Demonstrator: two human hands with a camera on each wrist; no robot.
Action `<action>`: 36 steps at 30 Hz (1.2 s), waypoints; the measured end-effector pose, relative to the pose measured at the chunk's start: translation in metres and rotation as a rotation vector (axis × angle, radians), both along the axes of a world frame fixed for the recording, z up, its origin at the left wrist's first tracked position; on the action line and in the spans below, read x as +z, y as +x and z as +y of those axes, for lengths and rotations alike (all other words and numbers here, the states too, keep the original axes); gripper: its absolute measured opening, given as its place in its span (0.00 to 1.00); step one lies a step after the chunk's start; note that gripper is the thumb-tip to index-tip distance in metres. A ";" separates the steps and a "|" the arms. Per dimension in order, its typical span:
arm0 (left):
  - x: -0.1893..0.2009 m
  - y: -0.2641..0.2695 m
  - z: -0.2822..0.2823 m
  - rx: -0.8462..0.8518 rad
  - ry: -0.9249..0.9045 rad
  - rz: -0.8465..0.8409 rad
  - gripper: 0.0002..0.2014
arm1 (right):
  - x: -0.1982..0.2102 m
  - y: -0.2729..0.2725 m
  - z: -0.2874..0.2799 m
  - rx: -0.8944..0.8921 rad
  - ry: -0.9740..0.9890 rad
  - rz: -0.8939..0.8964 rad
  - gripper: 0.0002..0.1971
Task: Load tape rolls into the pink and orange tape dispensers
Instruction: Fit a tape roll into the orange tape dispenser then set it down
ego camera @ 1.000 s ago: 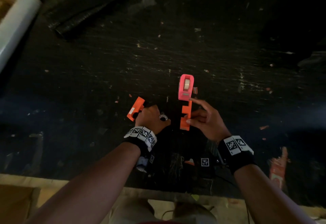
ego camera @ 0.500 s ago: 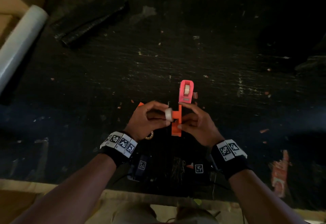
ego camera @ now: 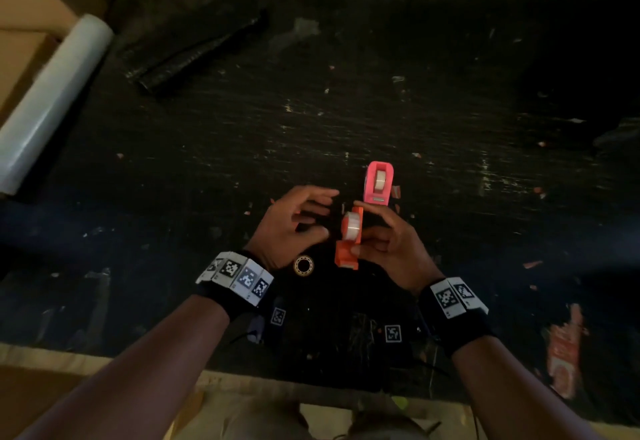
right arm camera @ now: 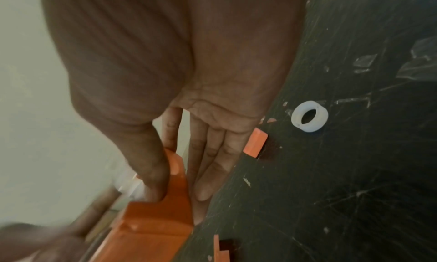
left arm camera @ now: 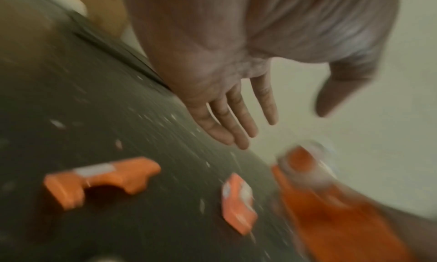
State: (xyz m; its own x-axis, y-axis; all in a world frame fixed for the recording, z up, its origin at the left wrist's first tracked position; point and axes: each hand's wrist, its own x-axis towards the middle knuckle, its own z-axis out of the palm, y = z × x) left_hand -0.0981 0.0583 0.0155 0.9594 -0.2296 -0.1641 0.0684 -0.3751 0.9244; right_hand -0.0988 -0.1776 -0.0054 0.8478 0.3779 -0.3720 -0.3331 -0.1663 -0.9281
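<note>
R hand [ego camera: 388,249] grips orange dispenser [ego camera: 348,252], roll [ego camera: 351,226] seated | L hand [ego camera: 294,225] spread, empty | pink dispenser [ego camera: 379,183] on tabletop [ego camera: 450,128]

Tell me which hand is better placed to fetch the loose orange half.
Left. The left hand is open and free; the loose orange half lies on its side. The right hand holds the orange dispenser.

The head camera looks down from high up at the dark table [ego camera: 450,110] and both arms. The left wrist camera sits close behind the left hand [left arm camera: 227,90], looking along its fingers. The right wrist camera does the same. All three views share the orange dispenser [ego camera: 349,242].
</note>
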 end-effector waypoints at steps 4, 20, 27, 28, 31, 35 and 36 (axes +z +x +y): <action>-0.023 0.019 0.042 0.090 0.465 -0.076 0.28 | 0.003 0.001 0.001 -0.005 0.001 -0.020 0.39; -0.038 0.037 0.042 -0.075 0.273 0.201 0.36 | 0.002 -0.003 0.003 -0.044 -0.026 -0.002 0.39; 0.002 0.003 0.014 -0.073 -0.112 0.249 0.38 | 0.009 -0.001 0.003 -0.026 -0.018 -0.013 0.39; 0.002 0.001 0.012 -0.070 -0.120 0.250 0.38 | 0.011 -0.001 0.003 -0.021 -0.017 -0.015 0.39; 0.000 -0.003 0.007 -0.054 -0.142 0.245 0.38 | 0.014 -0.002 0.004 -0.020 -0.011 -0.026 0.39; -0.001 -0.005 0.005 -0.054 -0.148 0.234 0.39 | 0.015 -0.003 0.004 -0.026 -0.008 -0.029 0.39; 0.000 -0.005 0.005 -0.057 -0.147 0.234 0.39 | 0.015 -0.003 0.003 -0.027 -0.007 -0.028 0.39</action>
State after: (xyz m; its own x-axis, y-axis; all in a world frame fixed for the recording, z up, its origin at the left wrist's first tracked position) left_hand -0.1029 0.0635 0.0151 0.8841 -0.3199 -0.3407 0.2689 -0.2480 0.9307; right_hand -0.1018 -0.1741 0.0099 0.8678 0.3520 -0.3506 -0.3117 -0.1639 -0.9359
